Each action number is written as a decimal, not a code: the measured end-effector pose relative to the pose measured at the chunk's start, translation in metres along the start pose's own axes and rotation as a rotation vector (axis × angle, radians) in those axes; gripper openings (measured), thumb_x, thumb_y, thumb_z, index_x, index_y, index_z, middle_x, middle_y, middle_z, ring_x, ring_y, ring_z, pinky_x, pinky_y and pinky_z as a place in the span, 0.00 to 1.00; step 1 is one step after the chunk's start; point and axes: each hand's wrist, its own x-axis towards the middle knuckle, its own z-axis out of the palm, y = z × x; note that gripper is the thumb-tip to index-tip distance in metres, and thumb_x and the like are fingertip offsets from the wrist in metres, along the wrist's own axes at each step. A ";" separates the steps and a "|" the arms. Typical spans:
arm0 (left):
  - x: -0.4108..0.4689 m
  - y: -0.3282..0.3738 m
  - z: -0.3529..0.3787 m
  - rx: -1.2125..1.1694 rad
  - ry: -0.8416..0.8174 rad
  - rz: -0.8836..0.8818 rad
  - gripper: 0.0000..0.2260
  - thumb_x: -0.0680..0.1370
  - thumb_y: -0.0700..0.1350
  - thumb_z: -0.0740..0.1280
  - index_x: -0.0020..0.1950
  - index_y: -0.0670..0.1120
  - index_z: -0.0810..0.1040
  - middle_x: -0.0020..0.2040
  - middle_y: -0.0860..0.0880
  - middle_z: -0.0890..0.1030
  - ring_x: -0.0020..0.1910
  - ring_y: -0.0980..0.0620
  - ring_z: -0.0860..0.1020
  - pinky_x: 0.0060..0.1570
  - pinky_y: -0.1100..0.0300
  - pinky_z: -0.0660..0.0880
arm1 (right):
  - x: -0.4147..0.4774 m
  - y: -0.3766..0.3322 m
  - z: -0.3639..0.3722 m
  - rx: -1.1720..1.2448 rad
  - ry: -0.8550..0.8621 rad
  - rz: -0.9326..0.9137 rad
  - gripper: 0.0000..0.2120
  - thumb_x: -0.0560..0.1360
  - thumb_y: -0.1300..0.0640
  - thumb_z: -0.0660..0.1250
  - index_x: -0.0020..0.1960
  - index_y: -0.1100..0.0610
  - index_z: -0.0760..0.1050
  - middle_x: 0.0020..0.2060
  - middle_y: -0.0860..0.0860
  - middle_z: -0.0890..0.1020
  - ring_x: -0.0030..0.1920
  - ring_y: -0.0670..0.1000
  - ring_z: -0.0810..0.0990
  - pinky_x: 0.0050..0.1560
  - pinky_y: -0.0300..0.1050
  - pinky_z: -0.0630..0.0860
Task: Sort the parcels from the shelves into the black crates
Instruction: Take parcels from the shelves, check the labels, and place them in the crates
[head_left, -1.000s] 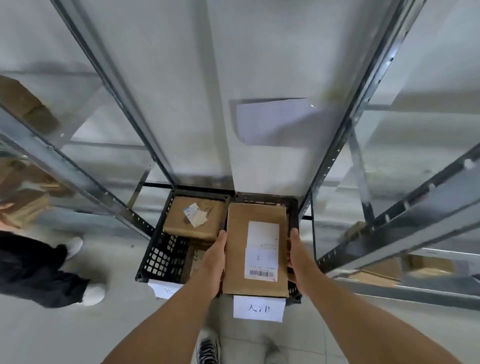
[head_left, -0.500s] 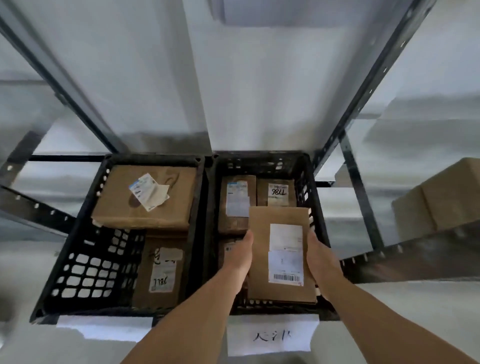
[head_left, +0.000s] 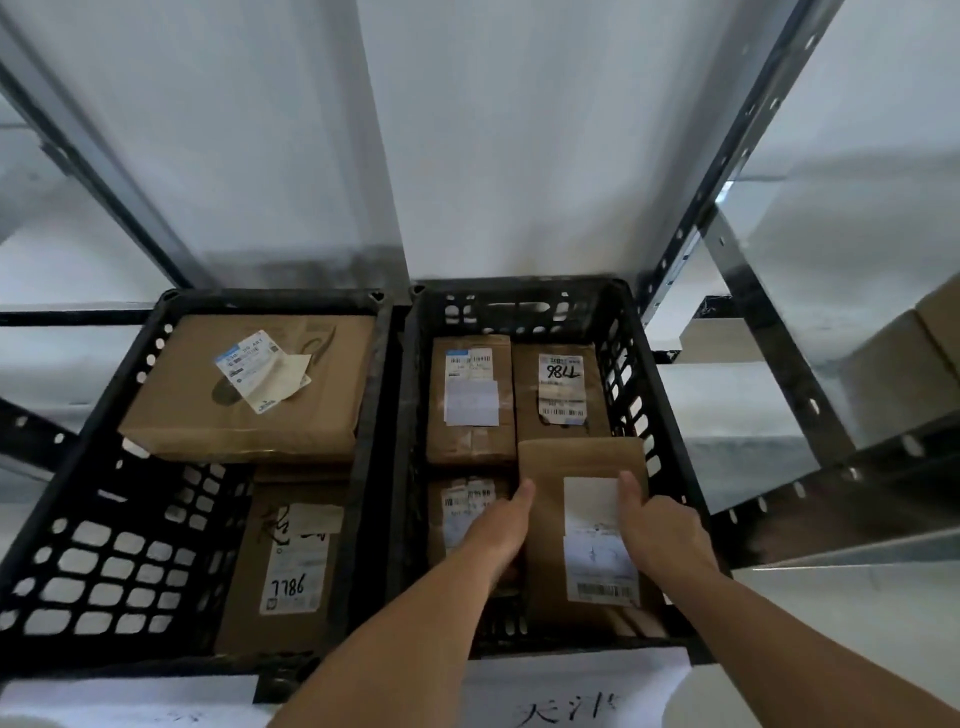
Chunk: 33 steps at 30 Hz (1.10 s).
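Note:
A flat brown parcel (head_left: 550, 525) with a white label lies low inside the right black crate (head_left: 519, 306), at its front right. My left hand (head_left: 498, 525) holds its left edge and my right hand (head_left: 660, 530) grips its right edge, thumb across the label. Three more brown parcels lie in that crate: one at the back left (head_left: 470, 400), one marked 7786 at the back right (head_left: 560, 392), one at the front left (head_left: 462, 512) partly under my left hand. The left black crate (head_left: 104, 519) holds a large parcel (head_left: 249, 395) and a smaller one (head_left: 291, 561).
Both crates stand on the floor between grey metal shelf uprights (head_left: 727, 171). White paper tags hang on the crates' front edges, one with handwriting (head_left: 566, 701). Brown boxes (head_left: 904, 374) sit on the shelf at the right. A pale wall rises behind.
My view has dropped closer to the crates. Both hands have lowered the flat parcel from above the right crate's rim down into its front right part.

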 end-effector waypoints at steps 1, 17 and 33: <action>0.001 -0.001 0.001 0.004 -0.009 -0.007 0.33 0.78 0.69 0.53 0.76 0.49 0.68 0.72 0.47 0.72 0.71 0.44 0.70 0.71 0.49 0.65 | -0.002 0.000 0.002 -0.020 -0.001 -0.012 0.40 0.81 0.32 0.42 0.62 0.63 0.77 0.54 0.60 0.79 0.49 0.57 0.77 0.50 0.50 0.74; 0.016 0.013 0.015 0.145 0.089 -0.055 0.34 0.81 0.66 0.48 0.80 0.46 0.59 0.77 0.43 0.64 0.74 0.42 0.64 0.74 0.46 0.61 | 0.015 0.001 0.001 -0.096 -0.182 0.008 0.43 0.80 0.31 0.38 0.73 0.62 0.72 0.68 0.61 0.76 0.66 0.58 0.76 0.66 0.51 0.73; 0.013 0.023 0.023 0.138 0.151 -0.040 0.28 0.85 0.57 0.47 0.80 0.41 0.57 0.78 0.40 0.61 0.76 0.42 0.62 0.74 0.50 0.60 | 0.023 -0.012 -0.009 0.000 -0.282 -0.014 0.42 0.81 0.32 0.40 0.79 0.63 0.61 0.77 0.62 0.66 0.77 0.60 0.64 0.76 0.51 0.58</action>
